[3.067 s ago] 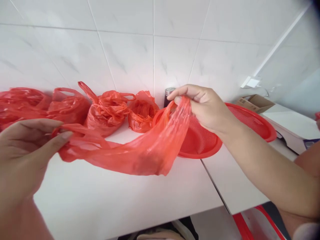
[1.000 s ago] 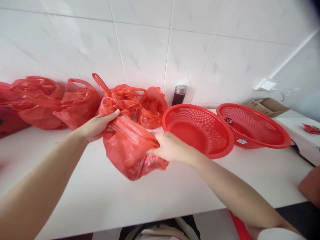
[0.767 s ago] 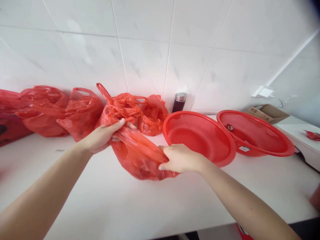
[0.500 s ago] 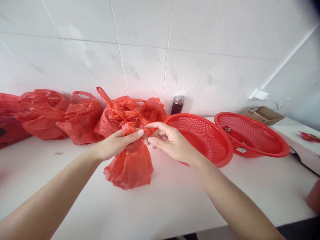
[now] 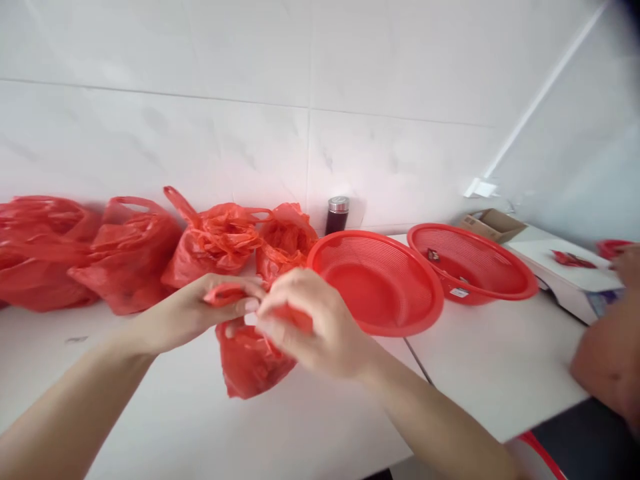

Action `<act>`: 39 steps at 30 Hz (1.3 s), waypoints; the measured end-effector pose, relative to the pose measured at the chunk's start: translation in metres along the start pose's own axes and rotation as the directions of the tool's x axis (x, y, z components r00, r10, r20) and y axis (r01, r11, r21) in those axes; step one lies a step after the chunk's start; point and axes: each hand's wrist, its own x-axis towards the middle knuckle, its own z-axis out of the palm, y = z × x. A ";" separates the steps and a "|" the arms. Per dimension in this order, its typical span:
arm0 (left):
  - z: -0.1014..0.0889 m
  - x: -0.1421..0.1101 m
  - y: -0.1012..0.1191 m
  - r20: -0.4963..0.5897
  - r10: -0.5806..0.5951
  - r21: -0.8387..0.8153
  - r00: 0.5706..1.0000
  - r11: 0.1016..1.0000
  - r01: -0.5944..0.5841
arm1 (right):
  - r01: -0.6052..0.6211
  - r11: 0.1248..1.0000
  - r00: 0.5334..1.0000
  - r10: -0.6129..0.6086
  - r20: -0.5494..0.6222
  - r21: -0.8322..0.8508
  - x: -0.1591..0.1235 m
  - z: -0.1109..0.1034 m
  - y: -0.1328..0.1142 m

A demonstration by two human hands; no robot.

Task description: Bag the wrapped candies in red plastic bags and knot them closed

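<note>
A small red plastic bag [image 5: 253, 360] is held above the white desk [image 5: 280, 433] by both hands: the left hand [image 5: 200, 313] is closed in a narrow pinch grip on a twisted handle strip at the bag's top, and the right hand [image 5: 310, 327] is closed over the gathered neck just beside it, fingertips of the two hands touching. The bag's body hangs directly below the grip. A row of filled red bags [image 5: 130, 250] is ranged beyond and left of the grip against the tiled wall [image 5: 310, 100], while two red mesh baskets [image 5: 380, 280] and a dark flask [image 5: 337, 215] are found beyond and right of it.
</note>
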 end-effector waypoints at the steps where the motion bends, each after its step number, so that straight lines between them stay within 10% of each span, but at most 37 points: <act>1: 0.001 0.001 -0.002 0.043 0.006 0.054 0.999 0.998 -0.008 | -0.082 0.995 0.995 0.085 -0.047 0.063 0.002 0.001 0.008; 3: 0.004 0.003 -0.006 0.132 0.010 0.170 0.991 0.985 -0.033 | -0.280 0.943 0.956 0.290 -0.031 0.181 0.003 0.003 0.024; 7: 0.021 0.007 -0.020 -0.074 0.209 0.484 0.975 0.862 -0.149 | -0.499 0.792 0.860 0.501 0.093 0.351 -0.001 0.012 0.044; 13: 0.058 0.006 -0.029 -0.368 0.591 0.749 0.718 0.646 -0.149 | -0.488 0.440 0.838 0.478 0.263 0.754 -0.011 0.021 0.060; 22: 0.063 -0.044 -0.058 -0.378 0.002 0.257 0.926 0.961 0.103 | -0.543 0.733 0.826 0.554 0.103 0.410 -0.052 0.020 0.031; 32: 0.107 -0.086 -0.112 -0.670 -0.392 -0.353 0.631 0.915 0.194 | -0.662 0.504 0.570 0.819 -0.064 0.555 -0.115 0.037 0.074; 36: 0.134 -0.065 -0.097 -0.784 -0.440 -0.381 0.437 0.898 0.220 | -0.697 0.672 0.650 0.740 -0.175 0.253 -0.104 0.060 0.068; 39: 0.140 -0.057 -0.096 -0.818 -0.368 -0.215 0.443 0.909 0.357 | -0.694 0.720 0.713 0.686 -0.147 -0.011 -0.099 0.075 0.068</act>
